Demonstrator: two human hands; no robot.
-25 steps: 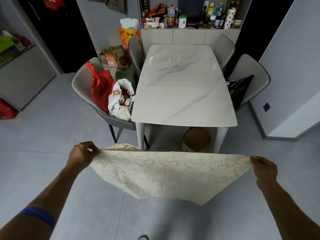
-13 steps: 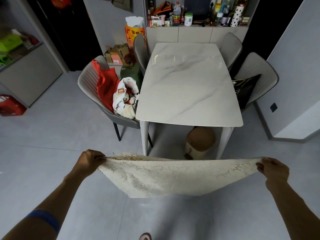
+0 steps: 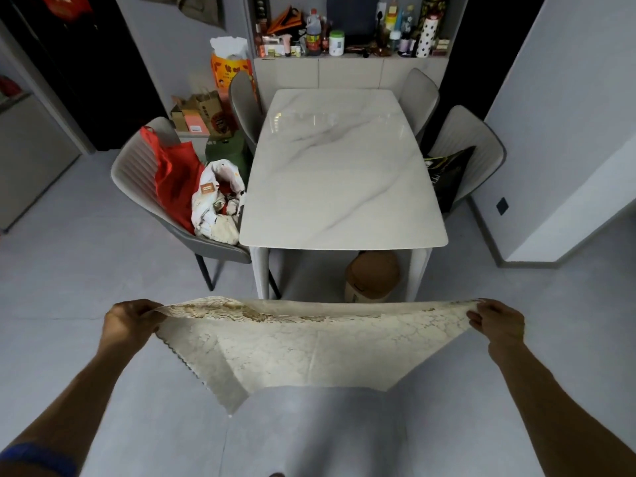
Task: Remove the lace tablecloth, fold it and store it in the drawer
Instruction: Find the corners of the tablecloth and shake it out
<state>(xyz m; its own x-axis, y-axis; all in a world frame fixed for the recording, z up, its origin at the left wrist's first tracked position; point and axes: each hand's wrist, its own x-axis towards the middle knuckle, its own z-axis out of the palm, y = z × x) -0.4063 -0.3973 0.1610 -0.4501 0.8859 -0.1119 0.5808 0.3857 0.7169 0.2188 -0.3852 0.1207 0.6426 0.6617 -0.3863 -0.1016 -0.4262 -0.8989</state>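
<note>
The cream lace tablecloth (image 3: 309, 349) hangs stretched in the air between my two hands, in front of the table's near end and above the floor. It looks doubled over, with a scalloped edge drooping at the lower left. My left hand (image 3: 129, 323) pinches its left top corner. My right hand (image 3: 497, 321) pinches the right top corner. The white marble table (image 3: 344, 173) stands bare ahead of me. No drawer shows clearly.
Grey chairs surround the table; the left one (image 3: 137, 173) carries a red bag (image 3: 175, 177) and a white bundle. A brown bin (image 3: 373, 275) sits under the table. A cabinet ledge with bottles (image 3: 344, 43) lines the back wall. Grey floor lies around me.
The cloth's hanging part has swung and drawn up shorter while my hands keep it taut. The view has shifted slightly toward the table.
</note>
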